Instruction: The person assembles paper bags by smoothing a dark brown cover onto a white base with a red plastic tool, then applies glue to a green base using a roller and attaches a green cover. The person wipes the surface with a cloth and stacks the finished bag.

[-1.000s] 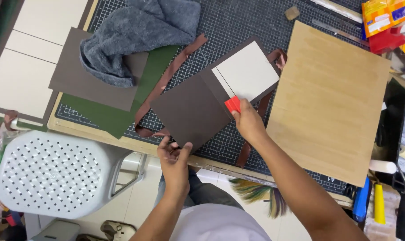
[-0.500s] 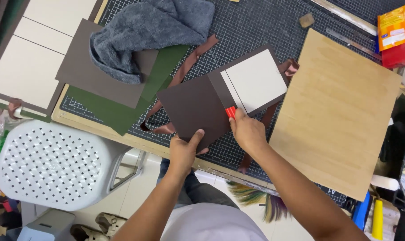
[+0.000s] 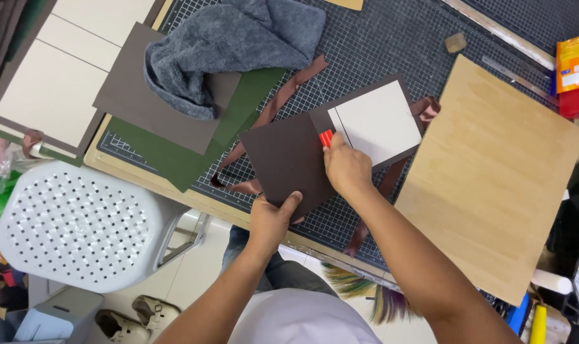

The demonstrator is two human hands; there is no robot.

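Left hand (image 3: 271,220) grips one brown cover (image 3: 289,162); right hand (image 3: 347,169) pinches one red tool (image 3: 325,138).

Bare gridded black cutting mat (image 3: 391,44) lies open above the white square card (image 3: 377,121); pale rectangular wooden board (image 3: 493,172) blocks its right.

Top-down view over a table (image 3: 150,179) with a pale wood edge, mostly covered by a dark gridded cutting mat (image 3: 391,44). Even indoor light, soft shadows. A white perforated plastic stool (image 3: 72,223) stands just beside the table's near left corner, with a grey box (image 3: 50,318) below it on the floor. Pale tiled floor (image 3: 197,274) under the table, a pair of beige shoes (image 3: 133,316) on it. Large light plywood board (image 3: 493,172) lies on the mat's right side. Clutter of bags along the left edge.
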